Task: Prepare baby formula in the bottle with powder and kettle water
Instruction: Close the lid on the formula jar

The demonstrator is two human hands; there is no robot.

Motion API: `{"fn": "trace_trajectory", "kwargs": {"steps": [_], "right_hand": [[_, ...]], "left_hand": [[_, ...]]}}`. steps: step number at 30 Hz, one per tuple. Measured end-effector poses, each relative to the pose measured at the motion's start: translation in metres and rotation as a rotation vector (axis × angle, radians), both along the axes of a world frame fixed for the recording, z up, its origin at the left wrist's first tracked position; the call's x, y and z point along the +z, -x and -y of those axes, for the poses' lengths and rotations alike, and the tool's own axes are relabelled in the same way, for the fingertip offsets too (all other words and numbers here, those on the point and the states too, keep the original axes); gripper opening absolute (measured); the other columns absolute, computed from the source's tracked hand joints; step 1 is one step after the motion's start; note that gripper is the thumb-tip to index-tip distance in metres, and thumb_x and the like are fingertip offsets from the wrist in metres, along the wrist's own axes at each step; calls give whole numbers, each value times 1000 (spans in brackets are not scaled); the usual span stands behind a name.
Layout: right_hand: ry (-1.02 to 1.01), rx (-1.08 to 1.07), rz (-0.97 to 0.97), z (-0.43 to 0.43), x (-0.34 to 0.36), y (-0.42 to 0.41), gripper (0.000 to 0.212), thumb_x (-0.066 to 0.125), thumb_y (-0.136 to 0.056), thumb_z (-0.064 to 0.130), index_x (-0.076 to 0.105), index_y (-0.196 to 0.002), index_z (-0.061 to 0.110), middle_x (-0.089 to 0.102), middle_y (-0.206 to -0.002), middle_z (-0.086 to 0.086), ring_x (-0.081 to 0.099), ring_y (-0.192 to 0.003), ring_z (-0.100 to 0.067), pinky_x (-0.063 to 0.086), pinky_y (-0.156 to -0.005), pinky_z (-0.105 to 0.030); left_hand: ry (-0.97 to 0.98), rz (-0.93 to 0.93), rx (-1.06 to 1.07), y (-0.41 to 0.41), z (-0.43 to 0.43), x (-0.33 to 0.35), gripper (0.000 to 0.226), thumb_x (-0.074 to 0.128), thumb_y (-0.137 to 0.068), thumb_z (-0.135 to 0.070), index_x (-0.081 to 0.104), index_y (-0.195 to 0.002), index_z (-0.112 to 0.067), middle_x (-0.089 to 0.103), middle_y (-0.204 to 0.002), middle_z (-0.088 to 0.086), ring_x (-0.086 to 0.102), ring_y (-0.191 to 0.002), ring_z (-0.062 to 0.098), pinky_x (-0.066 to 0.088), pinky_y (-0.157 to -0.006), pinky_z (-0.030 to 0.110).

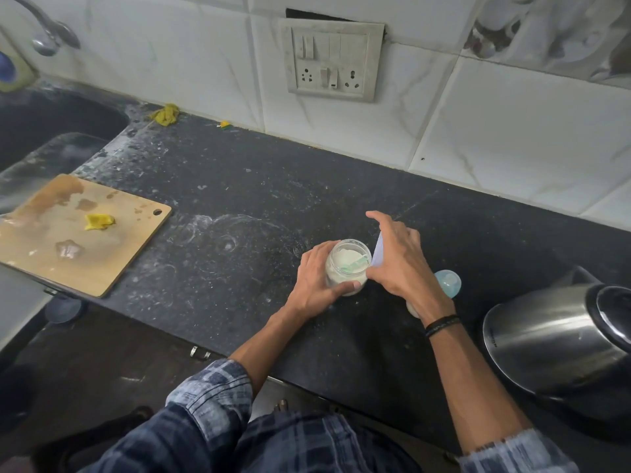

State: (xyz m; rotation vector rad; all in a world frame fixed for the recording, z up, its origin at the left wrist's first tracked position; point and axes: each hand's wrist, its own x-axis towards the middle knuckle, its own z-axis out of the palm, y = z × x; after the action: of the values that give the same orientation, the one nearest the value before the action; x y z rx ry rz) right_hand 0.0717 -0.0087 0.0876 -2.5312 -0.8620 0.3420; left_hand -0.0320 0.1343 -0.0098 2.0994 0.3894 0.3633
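Checked sleeves (211,397) are seen nearest, and two bare arms reach out from them over the dark worktop (256,199). A glass jar (346,264) of white powder is gripped by the left hand (314,285), with fingers and thumb curled round its side. It stands near the worktop's front edge, right of the middle. The jar is open, and a green scoop (356,266) is seen lying in the powder. A pale lid (377,254) is pinched on its edge by the right hand (399,261), tilted, just beside the jar's mouth. The bottle (447,283), with its blue cap on, is half hidden behind the right wrist. The kettle (553,346) sits toward the worktop's front right end.

The step in hand looks like opening the jar. To do it well, the lid should be laid down flat, away from the front edge. The jar should be held firm. The bottle should be uncapped and set close to the jar before any powder is lifted, so that less is spilled. Each scoop should be made level.
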Motion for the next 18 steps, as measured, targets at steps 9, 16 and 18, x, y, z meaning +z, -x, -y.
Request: {"fn": "trace_trajectory", "kwargs": {"steps": [9,16,18], "right_hand": [[41,162,-227,-8,9,3,113,91,-72,18,19,-155,42,40,-150,-3,35,-139,-23,42,-113,-51],[35,223,-237,-15,14,3,100,89,-72,20,27,-147,43,41,-152,-2,33,-141,-23,41,-113,-50],[46,228,-236,-17,14,3,98,89,-71,20,27,-144,45,40,-151,-3,34,-141,-23,42,-112,-50]], "left_hand": [[37,-7,-24,-1,0,-1,88,65,-68,-71,46,-143,-28,45,-135,-20,33,-123,0,31,-108,34],[50,-47,-25,0,-1,-4,90,64,-67,-70,43,-144,-28,43,-135,-18,37,-127,16,35,-107,40],[50,-57,-25,0,-1,-5,91,65,-67,-69,43,-144,-27,42,-135,-18,37,-127,16,36,-108,42]]}}
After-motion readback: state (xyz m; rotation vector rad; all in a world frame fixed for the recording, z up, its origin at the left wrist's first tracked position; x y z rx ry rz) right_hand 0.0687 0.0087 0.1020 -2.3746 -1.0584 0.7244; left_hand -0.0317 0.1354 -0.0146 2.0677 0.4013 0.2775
